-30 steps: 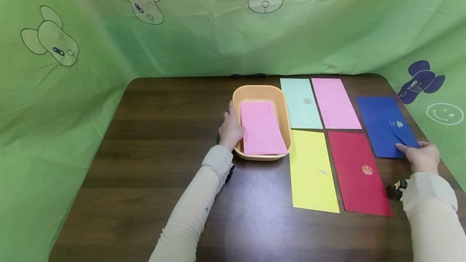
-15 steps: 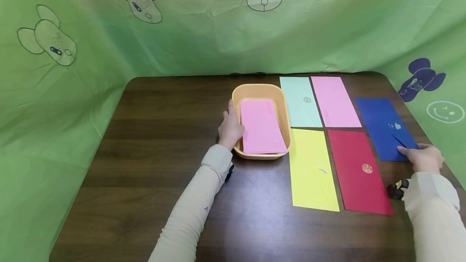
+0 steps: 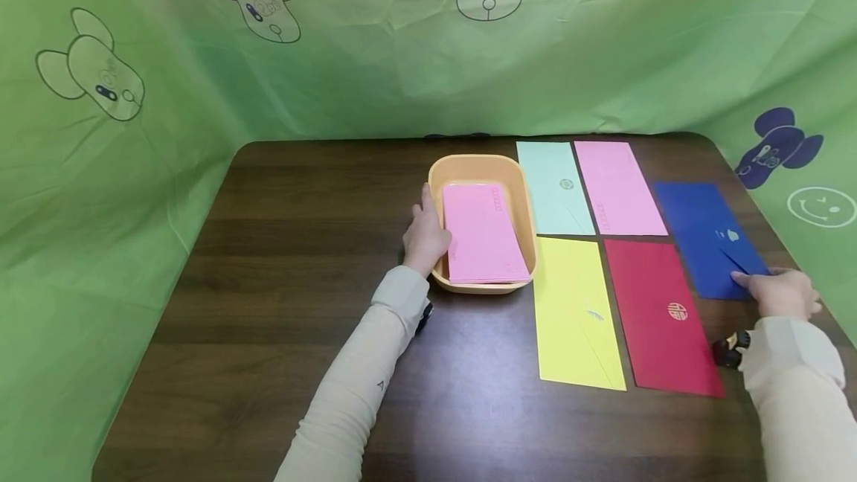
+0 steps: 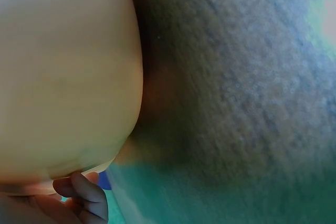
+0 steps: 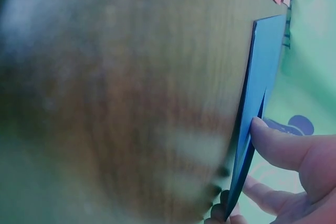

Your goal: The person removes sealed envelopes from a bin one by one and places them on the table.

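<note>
a green cloth (image 3: 361, 88) printed with cartoon heads hangs behind the dark wooden surface (image 3: 301, 244). two sleeved arms reach over it: the left arm (image 3: 348, 378) slants inward to the middle, and the right arm (image 3: 797, 407) runs almost straight forward at the right edge.

one orange tub (image 3: 478, 163) sits right of centre on the surface. five envelopes lie outside it, one of each colour: red (image 3: 663, 311), yellow (image 3: 579, 311), mint (image 3: 554, 188), a lone pink one (image 3: 619, 188) and, at the far right, the blue envelope (image 3: 703, 225). mint and yellow are just beside the tub. inside it is one pink stack (image 3: 483, 233), its near end up at the rim; how many pieces it has is hard to count from here.

the left hand (image 3: 426, 240) grips the tub's left wall; the left wrist view adds the tub's outer side, with curled fingers (image 4: 89, 195) against its edge. the right hand (image 3: 785, 294) pinches the blue envelope's near right corner. from above mostly the thumb shows on it; the right wrist view reveals fingers behind the sheet, which bows along its length.
</note>
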The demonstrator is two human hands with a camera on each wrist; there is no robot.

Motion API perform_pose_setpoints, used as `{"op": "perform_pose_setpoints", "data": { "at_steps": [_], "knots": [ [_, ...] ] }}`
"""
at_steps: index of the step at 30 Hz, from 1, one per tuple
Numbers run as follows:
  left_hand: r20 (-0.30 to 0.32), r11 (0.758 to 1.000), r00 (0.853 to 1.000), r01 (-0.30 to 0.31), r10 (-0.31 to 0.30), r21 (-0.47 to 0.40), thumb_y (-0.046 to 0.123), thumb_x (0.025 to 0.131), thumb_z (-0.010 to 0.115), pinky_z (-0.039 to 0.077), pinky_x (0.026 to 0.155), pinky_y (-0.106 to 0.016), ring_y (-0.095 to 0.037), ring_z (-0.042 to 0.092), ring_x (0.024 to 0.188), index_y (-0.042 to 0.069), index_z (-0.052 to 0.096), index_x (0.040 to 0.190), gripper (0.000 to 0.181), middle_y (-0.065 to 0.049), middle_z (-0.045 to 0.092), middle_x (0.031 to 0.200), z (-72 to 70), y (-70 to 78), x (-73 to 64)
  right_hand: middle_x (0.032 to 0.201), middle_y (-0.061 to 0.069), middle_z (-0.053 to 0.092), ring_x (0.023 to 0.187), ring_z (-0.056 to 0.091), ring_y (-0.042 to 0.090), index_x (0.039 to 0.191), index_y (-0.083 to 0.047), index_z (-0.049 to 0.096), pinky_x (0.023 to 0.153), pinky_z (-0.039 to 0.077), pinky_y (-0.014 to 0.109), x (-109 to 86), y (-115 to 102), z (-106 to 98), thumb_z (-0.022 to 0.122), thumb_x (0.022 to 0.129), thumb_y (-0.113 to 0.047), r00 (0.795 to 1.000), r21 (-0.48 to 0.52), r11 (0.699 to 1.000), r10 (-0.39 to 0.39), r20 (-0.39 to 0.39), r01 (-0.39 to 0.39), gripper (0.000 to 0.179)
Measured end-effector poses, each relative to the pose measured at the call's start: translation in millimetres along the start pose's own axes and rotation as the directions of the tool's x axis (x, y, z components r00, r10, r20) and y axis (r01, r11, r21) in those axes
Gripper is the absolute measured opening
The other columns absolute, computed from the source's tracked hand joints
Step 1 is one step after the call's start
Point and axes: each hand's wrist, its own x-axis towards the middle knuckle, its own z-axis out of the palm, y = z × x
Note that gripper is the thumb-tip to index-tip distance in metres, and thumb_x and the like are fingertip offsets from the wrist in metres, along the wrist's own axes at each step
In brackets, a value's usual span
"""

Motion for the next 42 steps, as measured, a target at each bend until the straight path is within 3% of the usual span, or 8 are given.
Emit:
{"op": "perform_pose_setpoints", "data": {
  "at_steps": [12,20,22,24,27,33,38,42],
  "knots": [
    [-0.011,1.000,1.000,-0.010,0.010,-0.004,0.005,0.088,0.061,0.048,0.091,-0.048,-0.032,0.058,0.102,0.024,0.001,0.155,0.092,-0.020,0.033,0.146,-0.8,0.4,-0.5,0.147,0.041,0.016,0.128,0.016,0.060,0.142,0.010,0.019,0.107,0.018,0.062,-1.6,2,-2,0.048,0.095,-0.033,0.998,-0.085,0.995,-0.053,0.017,0.055,0.070],
    [-0.001,1.000,1.000,0.015,-0.015,-0.002,0.006,0.088,0.061,0.050,0.088,-0.046,-0.031,0.058,0.099,0.026,0.000,0.154,0.093,-0.019,0.033,0.145,1.4,1.4,-1.2,0.128,0.036,0.042,0.132,0.028,0.040,0.140,-0.001,0.045,0.111,0.019,0.050,-8.7,-16,3,0.044,0.096,-0.028,0.973,0.154,0.974,-0.139,-0.186,0.169,0.051],
    [-0.002,1.000,1.000,0.014,-0.014,-0.001,0.006,0.088,0.061,0.050,0.087,-0.046,-0.030,0.058,0.099,0.026,0.000,0.154,0.093,-0.019,0.034,0.144,1.2,1.1,-0.8,0.105,0.006,0.057,0.116,0.044,0.015,0.135,-0.006,0.053,0.104,0.030,0.032,-12.5,-30,6,0.043,0.097,-0.028,0.949,0.215,0.946,-0.185,-0.256,0.242,0.045],
    [-0.004,1.000,1.000,0.016,-0.016,0.001,0.006,0.088,0.061,0.050,0.087,-0.046,-0.031,0.058,0.099,0.026,0.000,0.154,0.093,-0.018,0.034,0.144,0.8,0.9,-0.3,0.077,-0.027,0.048,0.088,0.048,-0.009,0.123,-0.020,0.062,0.088,0.037,0.016,-20.3,-48,10,0.041,0.097,-0.027,0.927,0.265,0.910,-0.244,-0.284,0.320,0.034],
    [-0.004,1.000,1.000,0.016,-0.016,-0.001,0.006,0.088,0.061,0.049,0.090,-0.047,-0.031,0.058,0.103,0.026,0.000,0.154,0.093,-0.018,0.033,0.146,0.5,1.0,0.4,0.058,-0.041,0.039,0.059,0.040,-0.022,0.121,-0.012,0.062,0.061,0.034,0.007,-41.7,-73,21,0.037,0.100,-0.025,0.874,0.253,0.849,-0.394,-0.284,0.465,0.036],
    [-0.008,1.000,1.000,0.010,-0.010,0.000,0.006,0.088,0.061,0.050,0.091,-0.047,-0.033,0.058,0.106,0.026,0.000,0.154,0.092,-0.018,0.032,0.147,0.4,1.2,-0.7,0.076,-0.008,0.061,0.061,0.053,-0.007,0.124,0.001,0.056,0.055,0.044,0.016,-93.0,-114,59,0.033,0.102,-0.027,0.737,0.177,0.719,-0.673,-0.066,0.672,0.042],
    [-0.012,1.000,1.000,0.009,-0.009,0.002,0.006,0.088,0.061,0.049,0.092,-0.047,-0.033,0.057,0.108,0.026,0.000,0.154,0.093,-0.018,0.032,0.147,-0.7,0.6,-1.2,0.092,0.022,0.063,0.068,0.059,0.014,0.125,0.004,0.053,0.060,0.047,0.024,-126.7,-141,93,0.031,0.104,-0.028,0.607,0.191,0.629,-0.777,0.168,0.753,0.044],
    [-0.009,1.000,1.000,0.003,-0.003,0.008,0.006,0.088,0.061,0.049,0.093,-0.047,-0.033,0.057,0.108,0.025,0.000,0.155,0.092,-0.019,0.033,0.146,-0.8,0.7,-0.9,0.101,0.023,0.061,0.078,0.061,0.027,0.137,0.004,0.040,0.064,0.046,0.028,-141.8,-157,113,0.036,0.102,-0.035,0.586,0.172,0.639,-0.762,0.276,0.749,0.052]
  ]
}}
